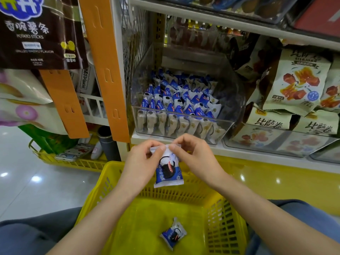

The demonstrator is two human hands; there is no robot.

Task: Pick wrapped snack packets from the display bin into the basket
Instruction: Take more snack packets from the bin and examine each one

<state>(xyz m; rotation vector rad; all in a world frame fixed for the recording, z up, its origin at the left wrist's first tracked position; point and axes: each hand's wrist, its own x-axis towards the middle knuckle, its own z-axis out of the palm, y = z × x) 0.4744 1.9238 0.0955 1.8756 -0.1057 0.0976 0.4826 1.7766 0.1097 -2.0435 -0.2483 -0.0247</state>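
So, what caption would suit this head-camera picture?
The left hand and right hand pinch a packet by its top edge over the basket, where another packet lies, bin behind.

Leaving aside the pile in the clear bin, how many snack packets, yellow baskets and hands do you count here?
Snack packets: 2, held packet and loose packet
Yellow baskets: 2, near basket and floor basket
Hands: 2, left hand and right hand
Total: 6

Bare forearms [103, 208], grey-blue trousers [33, 234]
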